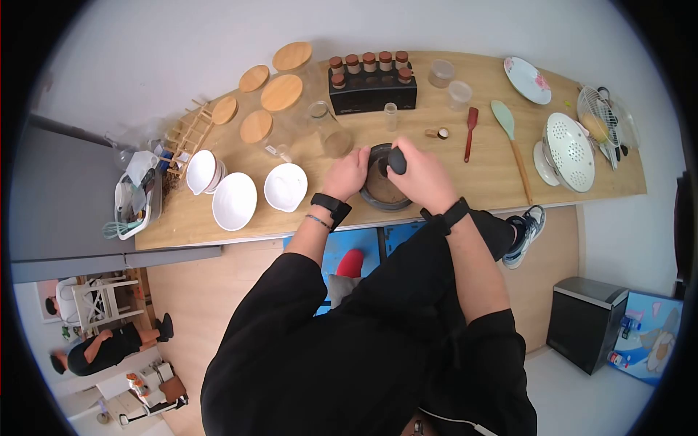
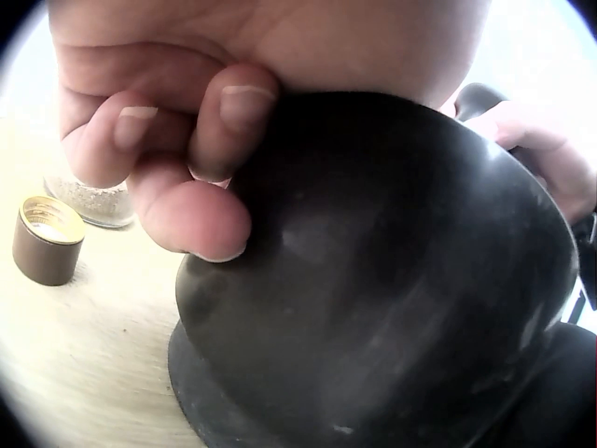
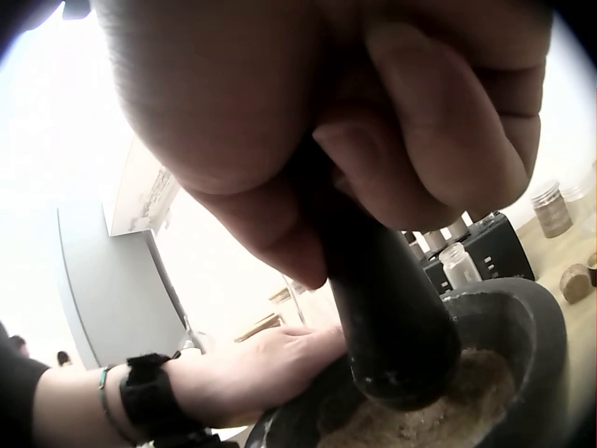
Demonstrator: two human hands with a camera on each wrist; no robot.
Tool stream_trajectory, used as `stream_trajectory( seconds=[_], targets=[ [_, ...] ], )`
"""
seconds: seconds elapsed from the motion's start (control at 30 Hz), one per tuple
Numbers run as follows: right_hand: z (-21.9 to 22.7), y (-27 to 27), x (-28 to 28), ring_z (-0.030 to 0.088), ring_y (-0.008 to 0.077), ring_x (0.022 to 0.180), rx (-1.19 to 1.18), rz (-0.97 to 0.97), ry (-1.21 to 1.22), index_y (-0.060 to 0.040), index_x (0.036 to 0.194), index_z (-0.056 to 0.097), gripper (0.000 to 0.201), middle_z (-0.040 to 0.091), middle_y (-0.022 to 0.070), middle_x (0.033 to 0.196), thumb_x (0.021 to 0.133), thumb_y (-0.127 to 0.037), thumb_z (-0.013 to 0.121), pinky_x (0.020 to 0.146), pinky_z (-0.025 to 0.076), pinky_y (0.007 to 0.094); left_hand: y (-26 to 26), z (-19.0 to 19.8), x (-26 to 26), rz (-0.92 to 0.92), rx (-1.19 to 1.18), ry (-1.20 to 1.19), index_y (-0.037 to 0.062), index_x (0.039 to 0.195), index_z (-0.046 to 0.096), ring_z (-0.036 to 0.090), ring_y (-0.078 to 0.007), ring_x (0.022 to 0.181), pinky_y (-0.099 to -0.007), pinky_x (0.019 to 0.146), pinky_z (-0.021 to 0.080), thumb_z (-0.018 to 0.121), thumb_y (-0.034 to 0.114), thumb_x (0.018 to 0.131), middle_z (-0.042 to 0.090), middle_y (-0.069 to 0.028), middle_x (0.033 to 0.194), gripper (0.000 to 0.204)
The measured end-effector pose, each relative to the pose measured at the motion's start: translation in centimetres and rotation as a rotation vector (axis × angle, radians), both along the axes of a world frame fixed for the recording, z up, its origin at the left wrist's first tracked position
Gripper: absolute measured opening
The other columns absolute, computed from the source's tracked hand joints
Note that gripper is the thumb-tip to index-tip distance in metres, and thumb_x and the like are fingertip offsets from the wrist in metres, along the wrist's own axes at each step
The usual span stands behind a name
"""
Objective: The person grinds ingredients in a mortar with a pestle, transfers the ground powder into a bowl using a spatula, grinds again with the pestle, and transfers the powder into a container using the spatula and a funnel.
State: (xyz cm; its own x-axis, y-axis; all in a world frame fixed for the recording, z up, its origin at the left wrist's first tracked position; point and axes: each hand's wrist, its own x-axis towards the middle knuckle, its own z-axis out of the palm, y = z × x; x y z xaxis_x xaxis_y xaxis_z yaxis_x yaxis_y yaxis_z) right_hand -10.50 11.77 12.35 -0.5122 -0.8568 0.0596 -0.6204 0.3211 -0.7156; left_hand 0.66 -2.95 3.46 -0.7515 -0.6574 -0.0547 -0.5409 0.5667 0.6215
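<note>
A dark stone mortar (image 1: 387, 205) stands at the table's front edge with coarse brown powder (image 3: 485, 397) inside. My left hand (image 1: 345, 176) grips its left side; in the left wrist view the curled fingers (image 2: 219, 219) press against the mortar's outer wall (image 2: 401, 271). My right hand (image 1: 424, 179) wraps round a black pestle (image 3: 396, 322), whose rounded lower end is down in the bowl at the powder. Part of the pestle is hidden by the right hand. A brown cap (image 2: 48, 245) with a gold inside lies left of the mortar in the left wrist view.
White bowls (image 1: 235, 202) and a tall glass jar (image 1: 329, 129) stand to the left. Behind is a black spice rack (image 1: 373, 96) with a small glass bottle (image 1: 390, 116) before it. Rightward lie a red spatula (image 1: 471, 134), a green spatula (image 1: 512, 149) and a white colander (image 1: 569, 152).
</note>
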Motion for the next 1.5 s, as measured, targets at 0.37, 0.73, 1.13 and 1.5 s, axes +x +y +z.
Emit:
stream_trajectory(
  seconds=[0.37,0.73,1.13,1.5],
  targets=[
    [-0.6,0.3,0.1,0.063,0.0441,0.089,0.040,0.124,0.017,-0.0075,0.107,0.051,0.033,0.067,0.0214,0.088,0.079,-0.013,0.065,0.071,0.049,0.0535,-0.4,-0.1,0.2,0.031,0.100,0.060,0.0016,0.099,0.064,0.061,-0.0477,0.095,-0.0547,0.084,0.047,0.035,0.043,0.105,0.066,-0.0287,0.095,0.052],
    [-0.5,0.5,-0.5,0.063,0.0442,0.088,0.061,0.131,-0.009,-0.0094,0.110,0.051,0.035,0.067,0.0220,0.089,0.078,-0.013,0.065,0.073,0.049,0.0530,-0.6,0.1,0.2,0.031,0.124,0.034,0.0019,0.100,0.065,0.061,-0.0468,0.097,-0.0534,0.085,0.048,0.034,0.044,0.104,0.066,-0.0289,0.098,0.052],
    [-0.8,-0.1,-0.3,0.064,0.0423,0.089,0.079,0.208,0.031,-0.0102,0.110,0.051,0.035,0.068,0.0194,0.090,0.079,-0.014,0.065,0.071,0.049,0.0524,-1.0,-0.1,0.3,0.019,0.170,-0.013,0.0039,0.112,0.064,0.060,-0.0465,0.105,-0.0501,0.089,0.047,0.035,0.046,0.105,0.066,-0.0279,0.107,0.052],
    [-0.8,0.6,-0.1,0.064,0.0427,0.086,0.000,0.130,0.002,-0.0104,0.108,0.053,0.032,0.068,0.0202,0.087,0.080,-0.016,0.066,0.068,0.049,0.0517,-0.6,-0.4,0.4,0.014,0.169,0.031,0.0038,0.111,0.064,0.060,-0.0467,0.104,-0.0504,0.090,0.047,0.035,0.046,0.104,0.066,-0.0275,0.106,0.052]
  ],
)
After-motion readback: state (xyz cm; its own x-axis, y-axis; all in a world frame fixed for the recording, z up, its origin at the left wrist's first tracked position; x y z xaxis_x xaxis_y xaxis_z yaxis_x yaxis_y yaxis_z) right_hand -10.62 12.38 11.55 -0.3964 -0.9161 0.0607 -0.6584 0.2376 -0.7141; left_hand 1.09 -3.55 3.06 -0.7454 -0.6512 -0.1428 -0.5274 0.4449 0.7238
